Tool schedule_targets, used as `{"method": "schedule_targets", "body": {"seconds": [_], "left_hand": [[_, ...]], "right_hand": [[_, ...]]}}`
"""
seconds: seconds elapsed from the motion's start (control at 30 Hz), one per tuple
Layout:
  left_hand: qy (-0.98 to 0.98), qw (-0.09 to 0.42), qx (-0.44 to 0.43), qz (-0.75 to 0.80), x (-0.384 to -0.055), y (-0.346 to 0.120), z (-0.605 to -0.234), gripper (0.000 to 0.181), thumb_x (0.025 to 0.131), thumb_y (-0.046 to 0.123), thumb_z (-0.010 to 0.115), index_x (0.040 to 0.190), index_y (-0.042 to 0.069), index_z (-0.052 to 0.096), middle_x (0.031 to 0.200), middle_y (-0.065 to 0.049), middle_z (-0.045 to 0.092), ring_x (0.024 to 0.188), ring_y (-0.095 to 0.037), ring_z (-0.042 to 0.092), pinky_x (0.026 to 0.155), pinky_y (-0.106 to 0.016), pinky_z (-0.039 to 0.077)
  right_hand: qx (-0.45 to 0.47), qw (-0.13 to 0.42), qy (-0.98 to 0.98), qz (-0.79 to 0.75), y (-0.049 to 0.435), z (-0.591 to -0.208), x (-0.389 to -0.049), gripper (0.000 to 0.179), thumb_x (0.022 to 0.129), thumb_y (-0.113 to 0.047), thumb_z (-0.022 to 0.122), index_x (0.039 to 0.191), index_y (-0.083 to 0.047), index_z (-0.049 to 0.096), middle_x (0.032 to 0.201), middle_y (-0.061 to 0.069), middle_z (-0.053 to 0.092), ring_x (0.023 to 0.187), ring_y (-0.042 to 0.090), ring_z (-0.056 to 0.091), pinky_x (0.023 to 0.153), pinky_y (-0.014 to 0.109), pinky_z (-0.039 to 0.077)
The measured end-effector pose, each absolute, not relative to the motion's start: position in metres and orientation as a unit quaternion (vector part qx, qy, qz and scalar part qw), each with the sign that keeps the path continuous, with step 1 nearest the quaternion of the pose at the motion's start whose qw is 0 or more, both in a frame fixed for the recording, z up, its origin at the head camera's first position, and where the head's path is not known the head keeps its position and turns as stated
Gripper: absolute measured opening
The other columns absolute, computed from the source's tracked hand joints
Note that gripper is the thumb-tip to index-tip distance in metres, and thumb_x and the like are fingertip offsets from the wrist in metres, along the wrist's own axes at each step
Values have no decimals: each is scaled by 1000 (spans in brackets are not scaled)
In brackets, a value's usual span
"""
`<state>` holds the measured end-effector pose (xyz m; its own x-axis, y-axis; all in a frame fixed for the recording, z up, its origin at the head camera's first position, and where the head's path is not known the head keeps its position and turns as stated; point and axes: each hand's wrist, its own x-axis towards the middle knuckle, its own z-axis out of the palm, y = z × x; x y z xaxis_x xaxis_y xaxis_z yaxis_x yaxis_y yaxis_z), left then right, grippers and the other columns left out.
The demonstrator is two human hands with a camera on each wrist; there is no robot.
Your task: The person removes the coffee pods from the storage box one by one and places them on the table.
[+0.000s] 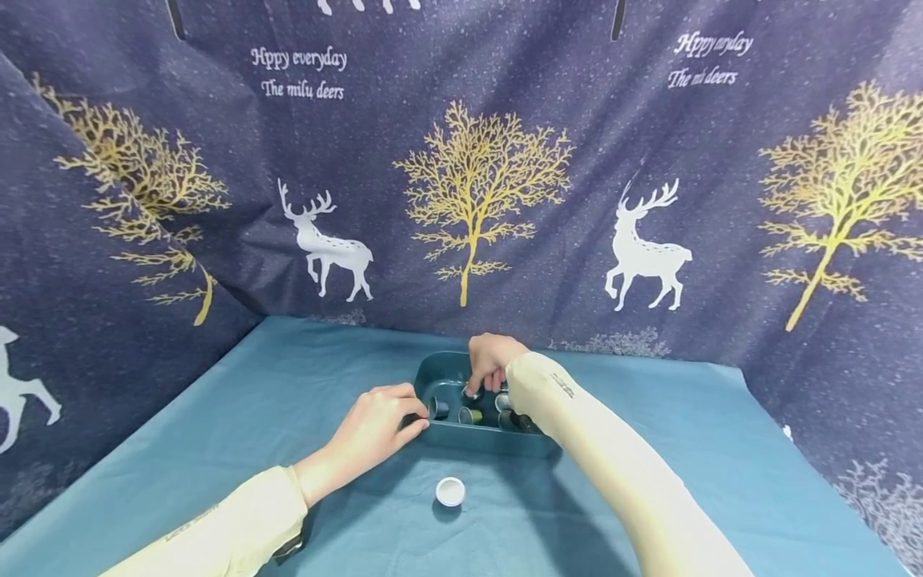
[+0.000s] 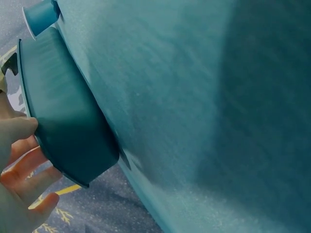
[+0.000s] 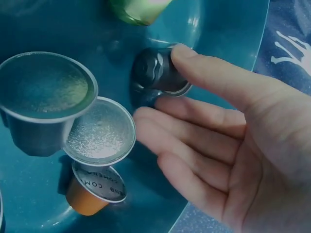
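Note:
In the head view my right hand [image 1: 493, 361] reaches into a dark teal bin [image 1: 476, 437]. Its thumb and index finger pinch a dark coffee capsule [image 3: 158, 70] near the bin's wall in the right wrist view; the other fingers are loosely bent below it. My left hand [image 1: 382, 425] holds the bin's near left corner, thumb on the front rim and fingers around the end. Other capsules lie in the bin: an olive-green one [image 1: 470, 416], an orange one [image 3: 86, 198], a silver-lidded one [image 3: 102, 136] and a larger-looking grey-lidded one [image 3: 43, 90].
A single capsule with a white lid [image 1: 450, 491] stands on the teal tablecloth [image 1: 332, 361] in front of the bin. Behind the table hangs a dark blue curtain [image 1: 404, 80] printed with deer and golden trees. My right forearm crosses over the bin's right end.

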<state>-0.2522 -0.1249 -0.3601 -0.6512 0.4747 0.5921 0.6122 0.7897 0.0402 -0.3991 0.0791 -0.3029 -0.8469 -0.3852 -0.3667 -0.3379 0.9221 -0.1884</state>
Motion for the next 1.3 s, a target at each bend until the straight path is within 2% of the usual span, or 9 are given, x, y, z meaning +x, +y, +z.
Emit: {"method": "schedule_targets", "body": {"seconds": [0.2,0.43,0.63,0.87,1.0,1.1,1.3], "left_hand": [[-899,295,-300,-121,-252,-125,-360,7,83,27,80,87,22,78,81,9,64,72,-8,63,74,-36,56],[-897,300,-300,-120,-252,-124,-360,7,82,27,81,86,22,78,81,10,64,72,-7,62,72,-36,56],[-898,298,-302,-119,-252,-124,-360,6,83,28,79,86,24,77,82,11,64,72,-6,62,73,-34,55],[-898,299,-302,-117,-253,-124,-362,6,83,28,79,87,24,77,81,12,63,72,-6,62,72,-33,55],[-899,293,-302,-119,-252,-124,-362,6,84,29,79,88,24,78,82,12,63,72,-6,62,75,-34,56],[-901,290,-301,-118,-252,-124,-362,7,84,30,79,88,24,78,82,12,63,72,-6,62,76,-35,56],[-902,287,-298,-118,-251,-124,-360,7,84,30,78,88,24,78,82,11,64,74,-6,63,81,-36,56]], "right_hand": [[-213,209,953,-60,79,-302,-399,11,79,-25,83,72,-18,77,85,10,78,81,24,75,82,43,60],[-262,194,942,-80,86,-296,-396,2,81,-18,78,81,-18,79,83,5,77,80,27,75,73,38,61],[-270,181,940,-105,90,-285,-392,4,83,-18,76,85,-16,75,81,6,75,81,29,73,66,34,60],[-291,168,927,-169,94,-278,-390,16,84,-26,76,95,-14,75,91,14,75,71,22,69,70,38,62],[-293,174,914,-221,96,-277,-385,24,86,-27,74,104,-12,75,95,8,74,77,21,66,69,32,61],[-295,173,908,-242,97,-277,-381,26,86,-27,73,107,-11,75,96,3,75,84,26,67,69,30,60],[-311,174,896,-265,101,-276,-373,25,87,-25,73,108,-12,73,102,4,77,98,31,71,73,37,61]]}}
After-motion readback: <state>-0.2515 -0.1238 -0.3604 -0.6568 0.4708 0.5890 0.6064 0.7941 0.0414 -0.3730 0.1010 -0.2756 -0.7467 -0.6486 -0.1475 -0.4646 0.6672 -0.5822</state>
